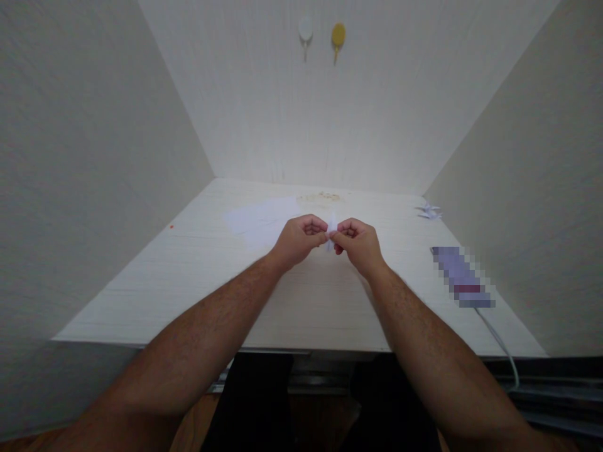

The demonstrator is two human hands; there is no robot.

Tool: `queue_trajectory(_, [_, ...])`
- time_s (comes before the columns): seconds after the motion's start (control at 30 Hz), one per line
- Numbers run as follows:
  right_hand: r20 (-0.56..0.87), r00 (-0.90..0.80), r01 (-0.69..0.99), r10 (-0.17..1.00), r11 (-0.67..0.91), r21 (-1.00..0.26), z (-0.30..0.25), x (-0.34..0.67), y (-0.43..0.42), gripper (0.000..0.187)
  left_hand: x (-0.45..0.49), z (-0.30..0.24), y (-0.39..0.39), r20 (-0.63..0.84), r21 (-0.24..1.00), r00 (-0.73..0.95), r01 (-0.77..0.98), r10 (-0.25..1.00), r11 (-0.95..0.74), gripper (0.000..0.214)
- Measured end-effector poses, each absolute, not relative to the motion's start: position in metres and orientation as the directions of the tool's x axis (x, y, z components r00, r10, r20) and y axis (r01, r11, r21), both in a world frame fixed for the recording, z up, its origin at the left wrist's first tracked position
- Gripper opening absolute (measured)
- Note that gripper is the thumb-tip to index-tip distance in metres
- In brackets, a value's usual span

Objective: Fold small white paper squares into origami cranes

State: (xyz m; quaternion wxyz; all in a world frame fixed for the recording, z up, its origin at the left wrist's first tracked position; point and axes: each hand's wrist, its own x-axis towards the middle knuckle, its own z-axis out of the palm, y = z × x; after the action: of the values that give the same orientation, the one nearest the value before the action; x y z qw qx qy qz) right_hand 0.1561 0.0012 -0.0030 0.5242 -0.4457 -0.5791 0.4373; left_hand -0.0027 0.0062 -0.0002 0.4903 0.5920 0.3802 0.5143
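Note:
My left hand (299, 240) and my right hand (358, 243) meet above the middle of a white desk (198, 276). Both are closed in a pinch on a small folded piece of white paper (331, 224), which pokes up between the fingertips. Most of the paper is hidden by my fingers. Behind my left hand, loose white paper sheets (262, 220) lie flat on the desk.
A small folded paper figure (429, 211) sits at the desk's far right corner. A blurred purple flat object (460, 275) lies at the right with a white cable (500, 342) running off the front edge. Walls close in on three sides; two hooks (322, 34) hang on the back wall.

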Motion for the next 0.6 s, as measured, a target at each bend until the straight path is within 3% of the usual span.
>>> queue_trajectory(0.2, [0.213, -0.115, -0.049, 0.97, 0.208, -0.977, -0.0018, 0.1562, 0.0005, 0.021, 0.0013, -0.0009, 0.0055, 0.23, 0.969, 0.117, -0.122, 0.966, -0.216, 0.016])
queue_trajectory(0.4, [0.274, -0.133, -0.039, 0.953, 0.271, -0.962, -0.0035, 0.1584, 0.0031, 0.015, 0.005, -0.0019, 0.0043, 0.203, 0.964, 0.098, -0.193, 0.974, -0.181, 0.012])
queue_trajectory(0.6, [0.249, -0.183, -0.057, 0.951, 0.242, -0.969, -0.0059, 0.1643, 0.0064, 0.006, 0.0041, -0.0002, 0.0037, 0.139, 0.973, 0.111, -0.202, 0.984, -0.114, 0.007])
